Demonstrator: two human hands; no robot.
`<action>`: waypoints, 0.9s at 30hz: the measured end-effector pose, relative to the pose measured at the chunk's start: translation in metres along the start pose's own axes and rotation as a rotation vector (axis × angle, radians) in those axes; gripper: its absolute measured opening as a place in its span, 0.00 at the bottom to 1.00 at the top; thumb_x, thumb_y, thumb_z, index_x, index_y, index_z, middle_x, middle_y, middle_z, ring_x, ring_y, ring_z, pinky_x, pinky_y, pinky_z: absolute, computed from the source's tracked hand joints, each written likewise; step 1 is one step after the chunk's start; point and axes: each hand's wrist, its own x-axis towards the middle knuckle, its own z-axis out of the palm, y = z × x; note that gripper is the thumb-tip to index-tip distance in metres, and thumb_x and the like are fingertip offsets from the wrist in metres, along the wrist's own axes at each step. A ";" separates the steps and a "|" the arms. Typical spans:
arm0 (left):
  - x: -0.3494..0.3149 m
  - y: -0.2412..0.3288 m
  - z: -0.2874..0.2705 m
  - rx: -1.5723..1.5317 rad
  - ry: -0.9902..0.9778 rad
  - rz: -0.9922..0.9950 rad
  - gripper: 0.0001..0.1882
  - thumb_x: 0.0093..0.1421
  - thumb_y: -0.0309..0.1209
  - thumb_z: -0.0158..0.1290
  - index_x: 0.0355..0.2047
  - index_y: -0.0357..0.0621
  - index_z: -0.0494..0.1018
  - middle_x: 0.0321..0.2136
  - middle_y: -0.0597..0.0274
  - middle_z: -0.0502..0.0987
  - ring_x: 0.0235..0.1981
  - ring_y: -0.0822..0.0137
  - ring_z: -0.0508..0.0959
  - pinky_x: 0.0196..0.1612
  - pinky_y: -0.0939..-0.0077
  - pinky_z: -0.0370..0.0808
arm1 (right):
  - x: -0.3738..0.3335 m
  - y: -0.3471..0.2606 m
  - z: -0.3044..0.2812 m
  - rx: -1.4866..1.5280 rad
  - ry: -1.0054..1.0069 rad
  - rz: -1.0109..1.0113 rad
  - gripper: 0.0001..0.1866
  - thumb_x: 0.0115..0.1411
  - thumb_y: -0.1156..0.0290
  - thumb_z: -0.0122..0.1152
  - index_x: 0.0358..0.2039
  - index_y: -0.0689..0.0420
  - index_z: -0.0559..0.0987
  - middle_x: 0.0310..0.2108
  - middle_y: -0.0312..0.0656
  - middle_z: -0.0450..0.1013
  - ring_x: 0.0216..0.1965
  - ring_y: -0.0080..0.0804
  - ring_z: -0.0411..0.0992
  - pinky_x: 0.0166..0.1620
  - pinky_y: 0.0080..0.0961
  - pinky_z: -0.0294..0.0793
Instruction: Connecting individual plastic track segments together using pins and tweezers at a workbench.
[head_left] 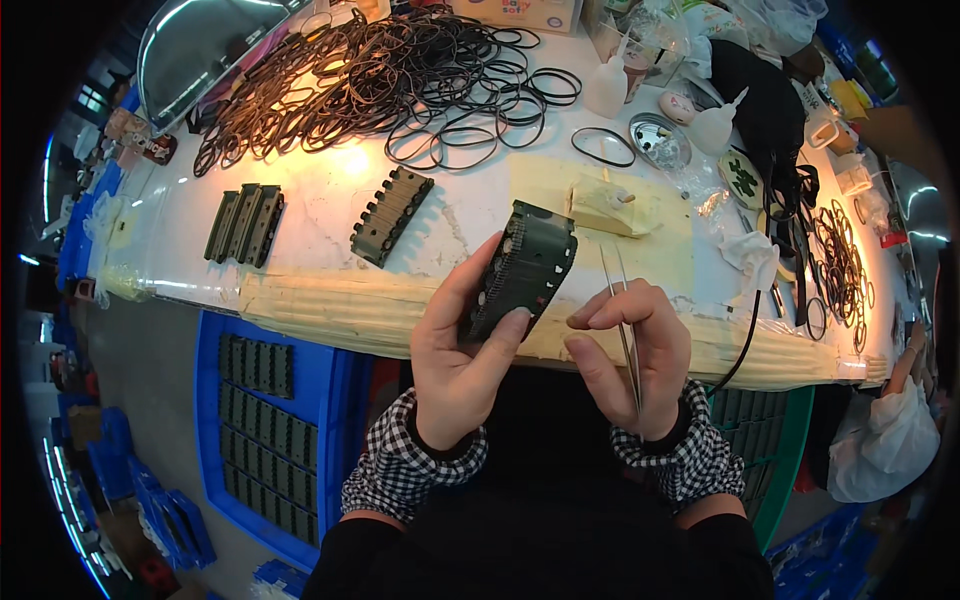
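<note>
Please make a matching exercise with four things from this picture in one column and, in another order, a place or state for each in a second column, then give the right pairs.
1. dark green part
2. tweezers
3. black rubber rings
4. blue crate

a. heaped at the table's far side
b. held in the right hand
c. below the table edge, left
d. held in the left hand

Pairs: 1-d, 2-b, 3-a, 4-c

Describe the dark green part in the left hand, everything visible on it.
The dark green plastic part is a blocky, curved-ended moulding with a row of small wheel-like studs along one long edge. The left hand grips it, tilted, above the table edge. The right hand with metal tweezers is beside it, not touching.
</note>
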 end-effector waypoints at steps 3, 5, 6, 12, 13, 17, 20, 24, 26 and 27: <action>0.008 0.016 -0.017 0.336 0.116 0.325 0.21 0.52 0.10 0.58 0.46 0.34 0.69 0.40 0.53 0.78 0.44 0.67 0.79 0.53 0.74 0.74 | 0.004 -0.007 -0.010 -0.050 0.067 -0.053 0.09 0.53 0.81 0.66 0.32 0.61 0.73 0.28 0.43 0.72 0.31 0.31 0.74 0.36 0.23 0.72; 0.014 0.028 -0.033 0.428 0.071 0.381 0.13 0.52 0.13 0.58 0.37 0.36 0.74 0.38 0.55 0.79 0.42 0.66 0.79 0.58 0.64 0.70 | 0.004 -0.009 -0.013 -0.075 0.081 -0.070 0.09 0.54 0.81 0.64 0.32 0.60 0.73 0.29 0.45 0.72 0.31 0.32 0.74 0.37 0.24 0.72; 0.019 0.034 -0.041 0.484 0.017 0.427 0.11 0.51 0.14 0.58 0.35 0.37 0.75 0.36 0.56 0.79 0.41 0.65 0.79 0.60 0.61 0.68 | 0.004 -0.010 -0.013 -0.098 0.062 -0.087 0.09 0.54 0.81 0.65 0.32 0.60 0.73 0.29 0.45 0.72 0.31 0.32 0.74 0.36 0.23 0.72; 0.041 0.050 -0.048 0.645 -0.205 0.341 0.14 0.48 0.16 0.58 0.35 0.43 0.81 0.32 0.60 0.79 0.37 0.66 0.79 0.60 0.59 0.67 | 0.012 -0.015 0.005 -0.243 -0.020 -0.247 0.12 0.50 0.83 0.67 0.33 0.59 0.74 0.31 0.47 0.77 0.31 0.36 0.76 0.34 0.24 0.74; 0.042 0.053 -0.046 0.646 -0.225 0.307 0.15 0.49 0.15 0.57 0.37 0.43 0.80 0.31 0.62 0.79 0.36 0.66 0.78 0.58 0.61 0.69 | 0.014 -0.018 0.010 -0.222 -0.028 -0.245 0.13 0.49 0.85 0.65 0.33 0.58 0.75 0.35 0.49 0.79 0.33 0.39 0.77 0.36 0.26 0.76; 0.043 0.041 -0.038 0.627 -0.291 0.339 0.15 0.49 0.15 0.58 0.38 0.41 0.80 0.31 0.59 0.78 0.35 0.64 0.79 0.56 0.65 0.70 | 0.015 -0.012 0.018 -0.126 -0.030 -0.234 0.12 0.50 0.87 0.59 0.34 0.58 0.75 0.41 0.52 0.78 0.39 0.42 0.79 0.41 0.28 0.77; 0.044 0.036 -0.037 0.631 -0.309 0.353 0.16 0.48 0.15 0.58 0.38 0.41 0.80 0.30 0.59 0.78 0.34 0.64 0.78 0.50 0.67 0.73 | 0.013 -0.011 0.016 -0.113 -0.051 -0.226 0.13 0.50 0.88 0.58 0.34 0.58 0.75 0.42 0.53 0.78 0.42 0.43 0.78 0.43 0.28 0.77; 0.044 0.036 -0.034 0.661 -0.324 0.368 0.16 0.47 0.14 0.57 0.38 0.40 0.79 0.30 0.59 0.77 0.33 0.64 0.78 0.41 0.71 0.75 | 0.008 -0.014 0.008 -0.100 -0.148 -0.195 0.12 0.55 0.89 0.54 0.37 0.61 0.72 0.47 0.58 0.75 0.48 0.44 0.76 0.50 0.32 0.75; 0.043 0.037 -0.031 0.686 -0.316 0.406 0.17 0.47 0.14 0.57 0.39 0.39 0.79 0.30 0.59 0.76 0.33 0.65 0.78 0.37 0.73 0.74 | 0.008 -0.011 0.011 -0.099 -0.084 -0.201 0.13 0.50 0.88 0.57 0.35 0.58 0.75 0.45 0.53 0.77 0.44 0.45 0.78 0.45 0.28 0.77; 0.041 0.037 -0.029 0.675 -0.301 0.380 0.17 0.48 0.14 0.57 0.39 0.39 0.79 0.30 0.59 0.76 0.33 0.65 0.78 0.37 0.74 0.74 | 0.008 -0.012 0.012 -0.123 -0.082 -0.215 0.13 0.50 0.88 0.58 0.35 0.58 0.75 0.45 0.54 0.77 0.44 0.45 0.78 0.46 0.28 0.77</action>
